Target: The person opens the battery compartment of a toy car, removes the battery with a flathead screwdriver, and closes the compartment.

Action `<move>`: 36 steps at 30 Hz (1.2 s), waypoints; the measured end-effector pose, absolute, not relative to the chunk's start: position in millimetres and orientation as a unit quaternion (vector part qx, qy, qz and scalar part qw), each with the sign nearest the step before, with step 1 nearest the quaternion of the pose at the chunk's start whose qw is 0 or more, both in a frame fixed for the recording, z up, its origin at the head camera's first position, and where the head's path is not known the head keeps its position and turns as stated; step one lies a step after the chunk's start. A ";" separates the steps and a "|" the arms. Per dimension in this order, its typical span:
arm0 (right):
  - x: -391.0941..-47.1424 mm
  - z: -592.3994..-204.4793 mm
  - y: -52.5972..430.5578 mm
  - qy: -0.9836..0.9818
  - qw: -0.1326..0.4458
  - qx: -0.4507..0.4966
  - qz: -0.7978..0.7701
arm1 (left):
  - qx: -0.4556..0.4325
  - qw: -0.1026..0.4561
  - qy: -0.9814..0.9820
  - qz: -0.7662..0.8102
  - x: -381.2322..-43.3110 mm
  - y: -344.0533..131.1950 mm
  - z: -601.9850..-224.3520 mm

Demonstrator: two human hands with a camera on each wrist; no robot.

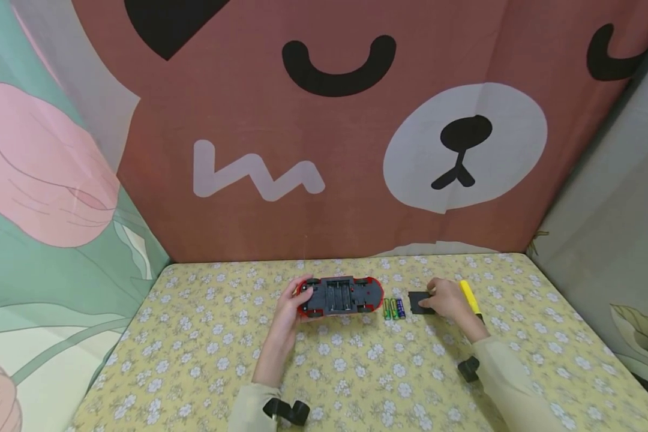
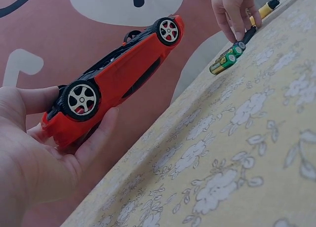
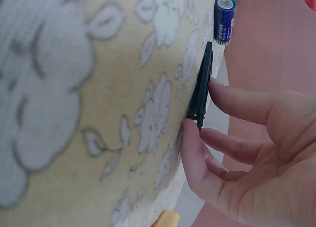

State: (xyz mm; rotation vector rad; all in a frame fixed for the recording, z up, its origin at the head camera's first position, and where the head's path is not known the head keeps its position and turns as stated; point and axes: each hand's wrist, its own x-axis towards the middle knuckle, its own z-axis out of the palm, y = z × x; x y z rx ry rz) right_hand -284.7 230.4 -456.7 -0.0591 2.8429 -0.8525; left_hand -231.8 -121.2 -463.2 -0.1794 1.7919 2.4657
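Note:
My left hand [image 1: 288,312] grips one end of a red toy car [image 1: 339,296], thumb on its underside. The car is held upside down above the table, its open battery compartment [image 1: 339,295] facing up with no batteries visible inside. In the left wrist view the car [image 2: 126,74] shows its red side and silver-spoked wheels. My right hand [image 1: 447,298] pinches a flat black battery cover [image 1: 418,303] by its right edge. Seen from the right wrist, the cover [image 3: 201,89] tilts slightly at the table surface between thumb and fingers.
Three batteries [image 1: 394,309], two green and one blue, lie side by side between the car and the cover. A yellow-handled screwdriver [image 1: 468,296] lies just beyond my right hand. The flowered tablecloth [image 1: 194,360] meets a bear-print curtain [image 1: 248,228] at the back.

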 end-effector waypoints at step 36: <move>-267.9 -425.7 211.9 0.898 -0.077 -0.036 -0.432 | -0.056 0.044 0.586 0.807 -231.5 -120.7 -462.5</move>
